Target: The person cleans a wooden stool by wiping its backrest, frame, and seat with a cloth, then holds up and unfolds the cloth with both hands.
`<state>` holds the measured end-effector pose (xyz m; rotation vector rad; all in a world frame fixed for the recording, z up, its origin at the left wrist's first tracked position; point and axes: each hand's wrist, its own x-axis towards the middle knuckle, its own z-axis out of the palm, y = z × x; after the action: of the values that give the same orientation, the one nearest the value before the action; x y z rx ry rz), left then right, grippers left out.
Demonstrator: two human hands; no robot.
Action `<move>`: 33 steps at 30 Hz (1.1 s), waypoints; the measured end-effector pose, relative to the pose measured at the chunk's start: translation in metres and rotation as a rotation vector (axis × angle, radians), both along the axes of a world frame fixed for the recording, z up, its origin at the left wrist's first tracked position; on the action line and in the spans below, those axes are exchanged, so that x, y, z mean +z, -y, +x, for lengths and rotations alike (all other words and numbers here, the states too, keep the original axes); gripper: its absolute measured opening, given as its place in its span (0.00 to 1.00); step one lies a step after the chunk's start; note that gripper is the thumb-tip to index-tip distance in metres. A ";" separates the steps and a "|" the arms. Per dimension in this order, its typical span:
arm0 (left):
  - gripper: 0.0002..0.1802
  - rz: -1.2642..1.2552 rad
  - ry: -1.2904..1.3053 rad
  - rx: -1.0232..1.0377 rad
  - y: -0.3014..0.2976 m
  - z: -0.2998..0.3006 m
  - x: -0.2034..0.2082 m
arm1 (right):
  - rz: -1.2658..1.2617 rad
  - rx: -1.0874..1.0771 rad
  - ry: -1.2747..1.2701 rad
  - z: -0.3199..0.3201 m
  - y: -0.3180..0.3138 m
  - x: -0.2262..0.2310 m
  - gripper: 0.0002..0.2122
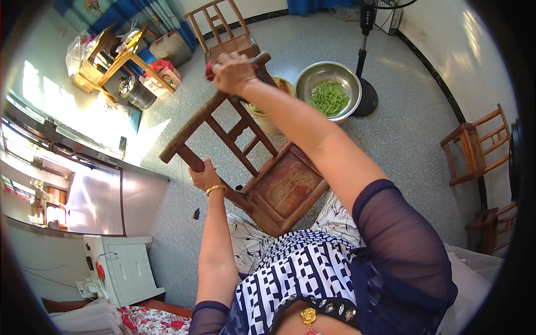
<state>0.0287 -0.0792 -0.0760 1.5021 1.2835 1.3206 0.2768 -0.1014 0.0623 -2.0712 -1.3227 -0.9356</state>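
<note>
While tipped between both hands, worn reddish-brown wooden chair (262,162), seat scuffed.

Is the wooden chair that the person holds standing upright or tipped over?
Tipped. The chair leans on its side, with the left hand on one leg and the right hand pressing a red cloth on another.

1. Strong daylight came from the left and threw blown-out patches on the wall (39,89) and the floor (402,128).
2. The wooden chair (245,162) and both arms were sharp and evenly lit.
3. Straight edges bent toward the dark round rim, where the detail went soft.
</note>
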 end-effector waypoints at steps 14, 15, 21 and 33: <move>0.16 -0.017 -0.017 0.018 -0.005 -0.006 -0.001 | 0.409 -0.414 -1.028 0.102 0.023 -0.015 0.22; 0.16 -0.022 -0.022 0.021 -0.004 -0.004 -0.001 | 0.412 -0.391 -1.134 0.108 0.027 -0.030 0.22; 0.15 0.043 -0.015 0.020 -0.007 0.005 0.000 | 0.243 -0.282 -1.056 0.099 0.054 -0.113 0.21; 0.15 0.003 -0.065 0.040 -0.009 0.002 0.003 | 0.313 -0.375 -0.692 0.003 0.134 -0.188 0.13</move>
<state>0.0311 -0.0699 -0.0730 1.5400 1.3597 1.3091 0.2801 -0.2350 -0.1262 -2.1300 -0.4153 -0.4398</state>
